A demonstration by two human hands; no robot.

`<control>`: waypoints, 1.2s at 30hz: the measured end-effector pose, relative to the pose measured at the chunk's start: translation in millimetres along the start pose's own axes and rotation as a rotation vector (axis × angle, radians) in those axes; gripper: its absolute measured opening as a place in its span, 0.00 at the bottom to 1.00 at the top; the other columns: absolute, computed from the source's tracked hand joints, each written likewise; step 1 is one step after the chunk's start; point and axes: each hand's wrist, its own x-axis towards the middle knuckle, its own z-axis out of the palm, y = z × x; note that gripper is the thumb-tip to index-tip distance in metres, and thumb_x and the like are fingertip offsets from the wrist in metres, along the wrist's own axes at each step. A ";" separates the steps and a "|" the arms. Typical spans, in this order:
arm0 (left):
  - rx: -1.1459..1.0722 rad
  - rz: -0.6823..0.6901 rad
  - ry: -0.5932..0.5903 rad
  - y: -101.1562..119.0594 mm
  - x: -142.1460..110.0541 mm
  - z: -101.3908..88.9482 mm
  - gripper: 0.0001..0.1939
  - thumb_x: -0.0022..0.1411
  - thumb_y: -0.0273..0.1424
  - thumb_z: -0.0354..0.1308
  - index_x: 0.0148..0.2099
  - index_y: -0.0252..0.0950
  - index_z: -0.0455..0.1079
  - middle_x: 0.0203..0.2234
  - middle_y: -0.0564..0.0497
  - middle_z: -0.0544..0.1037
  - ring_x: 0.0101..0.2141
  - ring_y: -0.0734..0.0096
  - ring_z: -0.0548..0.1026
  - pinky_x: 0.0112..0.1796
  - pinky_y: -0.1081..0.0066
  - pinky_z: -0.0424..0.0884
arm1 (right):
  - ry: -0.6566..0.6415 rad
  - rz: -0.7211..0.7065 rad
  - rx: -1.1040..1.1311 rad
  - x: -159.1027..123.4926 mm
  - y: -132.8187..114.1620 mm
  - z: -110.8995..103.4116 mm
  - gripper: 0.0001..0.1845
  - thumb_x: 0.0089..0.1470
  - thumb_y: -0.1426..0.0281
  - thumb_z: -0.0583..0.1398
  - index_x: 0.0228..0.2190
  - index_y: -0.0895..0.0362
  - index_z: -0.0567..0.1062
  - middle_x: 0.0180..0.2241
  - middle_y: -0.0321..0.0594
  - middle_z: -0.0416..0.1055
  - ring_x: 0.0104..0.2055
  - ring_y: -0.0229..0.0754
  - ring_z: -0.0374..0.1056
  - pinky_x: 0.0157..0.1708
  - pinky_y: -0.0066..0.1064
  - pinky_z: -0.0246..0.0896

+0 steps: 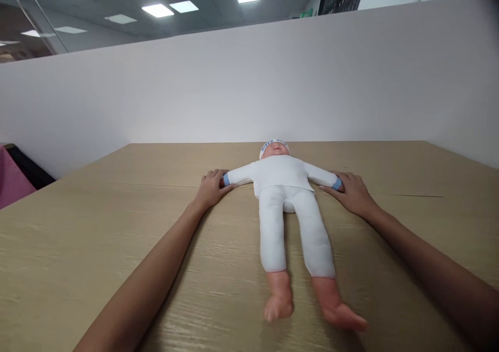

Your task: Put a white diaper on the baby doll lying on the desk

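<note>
A baby doll (286, 185) in a white suit with blue cuffs and a white cap lies on its back on the wooden table (97, 237), its arms spread wide and its bare feet toward me. My left hand (211, 187) is closed over the end of the doll's arm on the left side, at the blue cuff. My right hand (353, 191) covers the end of the other arm, fingers curled over its blue cuff. Both doll hands are hidden under mine.
A white partition wall (249, 81) runs along the table's far edge and right side. Something pink (10, 180) with a dark edge sits beyond the table's left corner. Ceiling lights show above the partition.
</note>
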 end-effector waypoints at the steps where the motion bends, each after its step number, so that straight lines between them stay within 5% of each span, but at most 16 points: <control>1: -0.005 -0.013 0.004 0.0 -1.2 0.0 0.29 0.71 0.52 0.62 0.65 0.41 0.70 0.57 0.42 0.78 0.58 0.47 0.72 0.56 0.54 0.65 | -0.002 0.021 -0.003 -2.1 0.4 0.5 0.41 0.64 0.37 0.57 0.62 0.54 0.75 0.54 0.55 0.76 0.55 0.65 0.69 0.56 0.53 0.66; 10: 0.030 -0.024 0.094 -0.3 -17.1 -2.9 0.25 0.72 0.46 0.63 0.64 0.40 0.69 0.59 0.43 0.78 0.58 0.48 0.72 0.55 0.56 0.66 | 0.125 -0.002 0.023 -26.9 -8.0 -14.9 0.38 0.66 0.44 0.56 0.62 0.61 0.74 0.60 0.57 0.74 0.61 0.65 0.67 0.63 0.54 0.62; 19: 0.037 -0.113 0.135 -3.9 -13.2 -1.4 0.25 0.68 0.48 0.66 0.60 0.39 0.71 0.57 0.41 0.80 0.55 0.46 0.74 0.53 0.54 0.69 | 0.139 -0.001 0.072 -23.7 -2.4 -17.2 0.27 0.67 0.52 0.60 0.57 0.57 0.81 0.53 0.53 0.79 0.53 0.62 0.71 0.57 0.52 0.66; 28: -0.143 -0.049 0.145 -14.7 -21.1 -4.0 0.22 0.65 0.43 0.63 0.57 0.39 0.73 0.58 0.44 0.80 0.56 0.49 0.74 0.60 0.52 0.69 | 0.137 -0.062 0.142 -33.8 8.4 -20.0 0.32 0.68 0.51 0.58 0.63 0.59 0.75 0.59 0.54 0.76 0.61 0.62 0.71 0.63 0.56 0.65; 36: -0.235 -0.162 0.113 -19.1 -20.0 -5.9 0.24 0.75 0.49 0.50 0.52 0.38 0.80 0.50 0.45 0.85 0.47 0.55 0.77 0.51 0.58 0.74 | 0.110 0.128 0.238 -42.0 16.5 -35.2 0.25 0.66 0.48 0.59 0.47 0.53 0.84 0.50 0.48 0.82 0.53 0.61 0.77 0.56 0.55 0.72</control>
